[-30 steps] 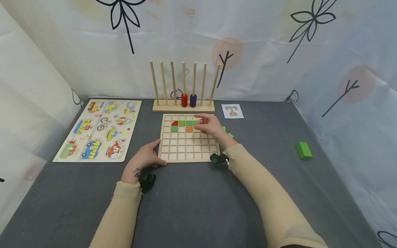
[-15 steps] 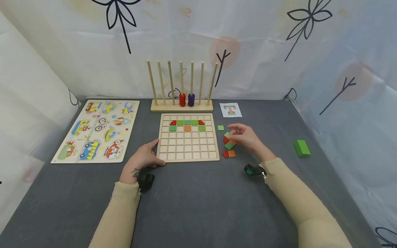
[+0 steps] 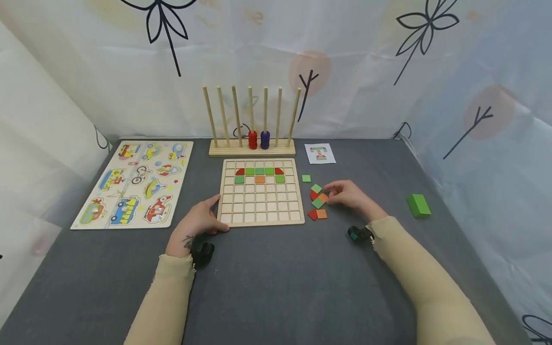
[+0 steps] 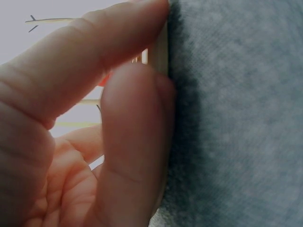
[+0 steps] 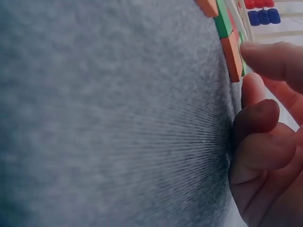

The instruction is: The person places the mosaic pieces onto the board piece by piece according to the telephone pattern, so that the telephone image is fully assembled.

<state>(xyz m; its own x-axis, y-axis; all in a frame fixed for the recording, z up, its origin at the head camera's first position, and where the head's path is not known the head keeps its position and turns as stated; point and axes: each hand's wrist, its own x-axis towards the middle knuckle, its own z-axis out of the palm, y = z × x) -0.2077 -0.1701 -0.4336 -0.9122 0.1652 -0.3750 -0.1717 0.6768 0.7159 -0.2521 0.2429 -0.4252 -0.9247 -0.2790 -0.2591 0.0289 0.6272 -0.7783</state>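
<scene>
A wooden grid board (image 3: 260,211) lies on the dark table. Its upper cells hold several green tiles, an orange tile (image 3: 259,179) and two red tiles with a rounded corner. My left hand (image 3: 198,220) rests at the board's lower left corner, index finger and thumb extended against its edge. Right of the board is a loose cluster with a red tile (image 3: 314,195), two green ones and an orange tile (image 3: 322,197). My right hand (image 3: 351,195) is beside that orange tile, fingertips very near it; nothing is visibly held. The right wrist view shows its fingers (image 5: 265,151) loosely bent.
A pattern card (image 3: 320,154) lies beyond the tiles. Behind the board stands a peg rack (image 3: 252,151) with red and blue beads. A vehicle puzzle board (image 3: 133,184) lies left, a green block (image 3: 419,206) right. Another red tile (image 3: 312,214) and orange tile (image 3: 321,214) lie nearer.
My right hand has moved right from the board to the loose tiles, then slightly down. A red tile and a green tile, hidden by the hand before, now show on the board's right. The left hand stays.
</scene>
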